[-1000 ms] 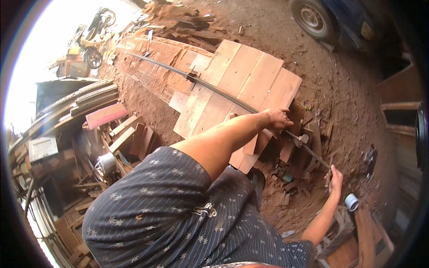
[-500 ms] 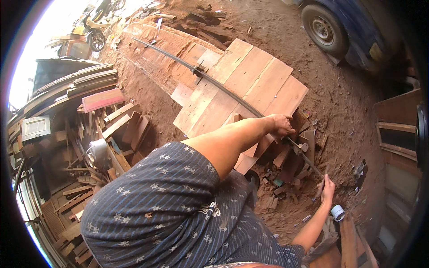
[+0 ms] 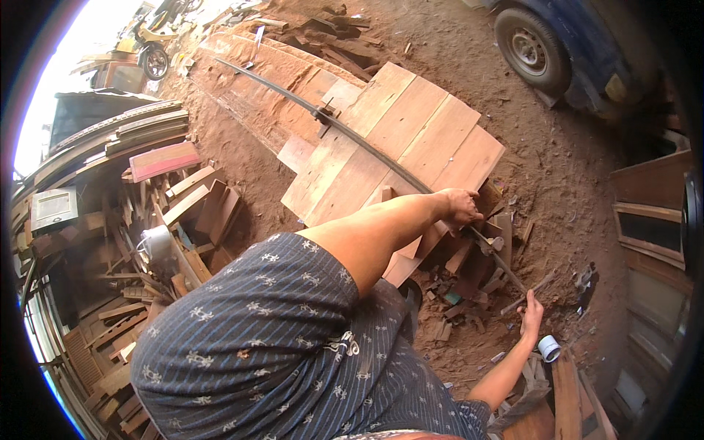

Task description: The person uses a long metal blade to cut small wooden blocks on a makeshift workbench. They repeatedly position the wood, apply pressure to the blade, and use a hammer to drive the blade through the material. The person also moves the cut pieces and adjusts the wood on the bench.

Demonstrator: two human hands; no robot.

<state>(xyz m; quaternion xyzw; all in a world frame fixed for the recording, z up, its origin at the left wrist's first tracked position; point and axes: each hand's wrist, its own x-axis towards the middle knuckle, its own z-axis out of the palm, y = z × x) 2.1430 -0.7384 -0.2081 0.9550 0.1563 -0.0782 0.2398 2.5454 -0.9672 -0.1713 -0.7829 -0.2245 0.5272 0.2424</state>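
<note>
A long, dark, slightly curved metal bar (image 3: 367, 150) lies across a stack of wide wooden planks (image 3: 433, 136) on red dirt. My left hand (image 3: 460, 207) reaches out from a patterned dark sleeve and is closed on the bar at the planks' near edge. My right hand (image 3: 530, 313) comes up from the lower right, with its fingers at the bar's lower end (image 3: 517, 282). Whether it grips the bar is unclear. Short wood offcuts (image 3: 469, 268) lie under the bar between my hands.
A white tape roll (image 3: 548, 347) lies beside my right hand. A heap of wood scraps (image 3: 183, 213) is on the left. A blue vehicle's wheel (image 3: 532, 48) stands at the top right. Wooden frames (image 3: 649, 220) line the right edge and a motorbike (image 3: 150, 59) is far left.
My view has swung, so the planks and the vehicle sit more to the right. My left hand keeps its hold on the bar. My right hand stays by the bar's lower end.
</note>
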